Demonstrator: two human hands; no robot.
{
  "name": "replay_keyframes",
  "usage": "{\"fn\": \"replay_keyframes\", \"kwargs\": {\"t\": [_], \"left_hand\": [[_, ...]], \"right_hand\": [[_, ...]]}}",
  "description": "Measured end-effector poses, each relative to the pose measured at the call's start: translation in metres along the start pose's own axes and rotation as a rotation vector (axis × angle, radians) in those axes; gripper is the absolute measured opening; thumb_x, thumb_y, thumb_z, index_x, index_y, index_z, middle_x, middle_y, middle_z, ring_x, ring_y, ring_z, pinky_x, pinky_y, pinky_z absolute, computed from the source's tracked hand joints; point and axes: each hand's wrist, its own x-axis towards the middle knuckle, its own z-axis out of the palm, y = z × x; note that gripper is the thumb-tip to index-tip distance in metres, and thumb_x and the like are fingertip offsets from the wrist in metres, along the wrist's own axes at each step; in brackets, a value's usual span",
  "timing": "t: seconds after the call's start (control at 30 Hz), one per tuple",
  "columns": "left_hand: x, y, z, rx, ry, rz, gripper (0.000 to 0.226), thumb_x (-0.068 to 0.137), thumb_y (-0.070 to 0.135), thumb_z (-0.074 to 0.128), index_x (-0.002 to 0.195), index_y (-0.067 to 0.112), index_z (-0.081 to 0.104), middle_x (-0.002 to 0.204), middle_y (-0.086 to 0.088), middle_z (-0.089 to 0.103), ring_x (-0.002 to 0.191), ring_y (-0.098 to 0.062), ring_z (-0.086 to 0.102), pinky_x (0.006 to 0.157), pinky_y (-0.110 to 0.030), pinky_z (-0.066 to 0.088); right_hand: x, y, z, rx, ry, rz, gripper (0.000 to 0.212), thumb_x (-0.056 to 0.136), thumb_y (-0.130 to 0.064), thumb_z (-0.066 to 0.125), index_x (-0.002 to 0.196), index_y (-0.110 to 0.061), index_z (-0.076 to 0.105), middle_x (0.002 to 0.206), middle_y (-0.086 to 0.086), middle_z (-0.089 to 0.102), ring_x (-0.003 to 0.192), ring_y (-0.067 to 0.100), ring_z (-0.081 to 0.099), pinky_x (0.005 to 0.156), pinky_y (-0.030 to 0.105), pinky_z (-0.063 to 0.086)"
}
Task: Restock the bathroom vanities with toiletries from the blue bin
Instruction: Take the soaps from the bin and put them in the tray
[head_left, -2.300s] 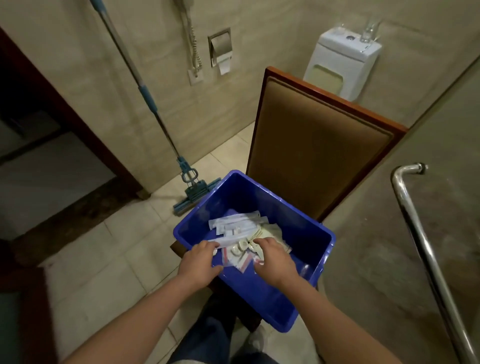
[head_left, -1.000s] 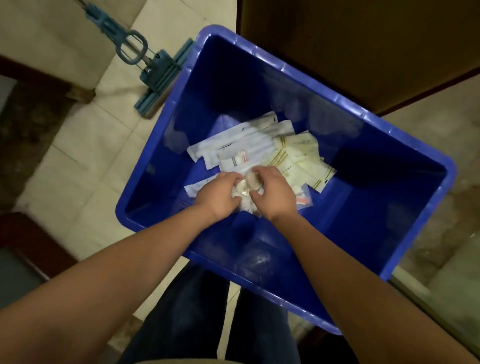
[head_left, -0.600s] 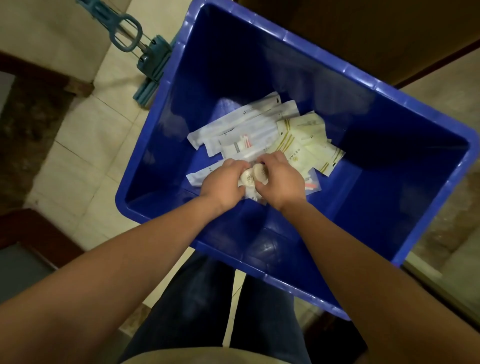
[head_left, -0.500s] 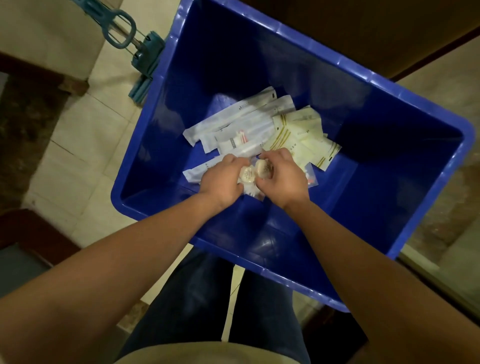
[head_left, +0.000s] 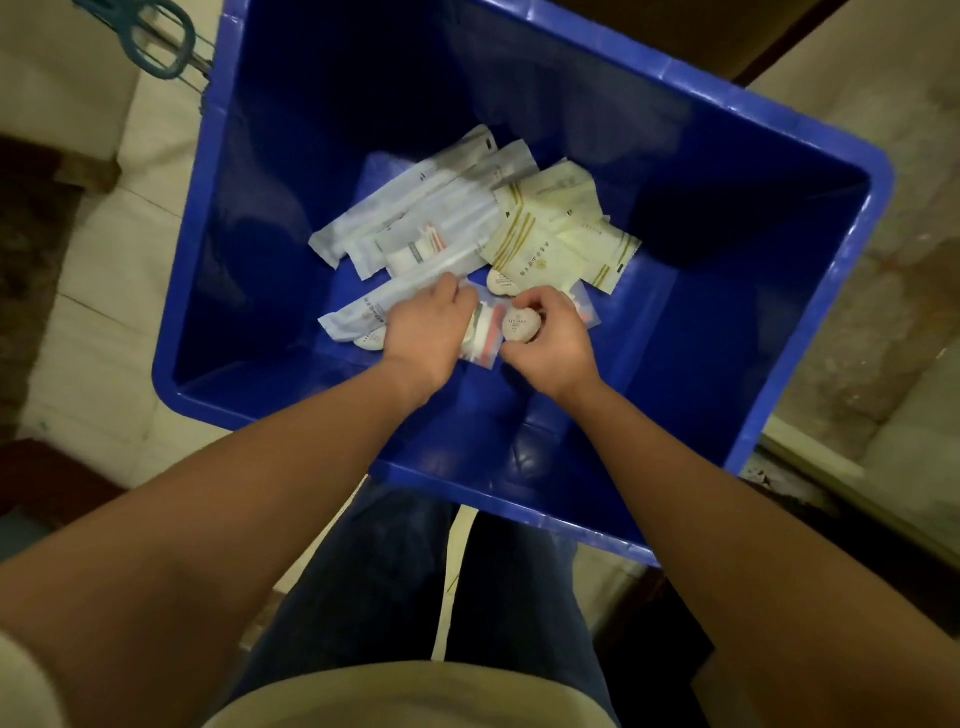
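Head view: both hands are down inside the blue bin (head_left: 701, 364), sorting toiletries.

Left hand (head_left: 423, 332) lies palm down with its fingers bent over the near end of a long white sachet (head_left: 374, 306); I cannot tell whether they pinch it. The sachet's long axis runs leftward from those fingers, and more sachets (head_left: 415, 218) slant up to the right just beyond the fingertips. A clear pouch (head_left: 483, 332) lies between the two hands, pointing away from the person. Right hand (head_left: 553, 343) pinches a round soap (head_left: 521, 325) between thumb and curled fingers, with its printed face up; being round, it has no long axis. Cream packets (head_left: 550, 234) lie just beyond the right fingertips. The soap looks ready to lift straight out, and the left hand is nearer the sachets.
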Motion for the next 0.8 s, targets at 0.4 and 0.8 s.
{"fn": "replay_keyframes", "kwargs": {"t": [0.4,0.8], "left_hand": [[-0.025,0.012,-0.011,-1.087,-0.090,-0.181,0.029,0.094,0.032,0.054,0.118,0.021,0.042,0.114,0.002,0.050,0.095,-0.016,0.055,0.079,-0.031,0.048],[-0.108,0.072,-0.086,-1.493,0.100,-0.347,0.027,0.098,0.001,0.038,0.121,0.015,0.044,0.093,-0.002,0.057,0.068,-0.011,0.058,0.056,-0.024,0.048]], "right_hand": [[-0.028,-0.009,-0.020,0.149,-0.004,0.064,0.042,0.079,0.004,0.066,0.112,-0.023,0.062,0.095,-0.011,0.063,0.084,0.012,0.065,0.058,0.014,0.053],[-0.108,-0.058,-0.084,0.209,0.013,-0.122,0.044,0.072,0.013,0.067,0.101,-0.021,0.064,0.099,-0.001,0.066,0.088,0.018,0.066,0.065,0.022,0.054]]}}
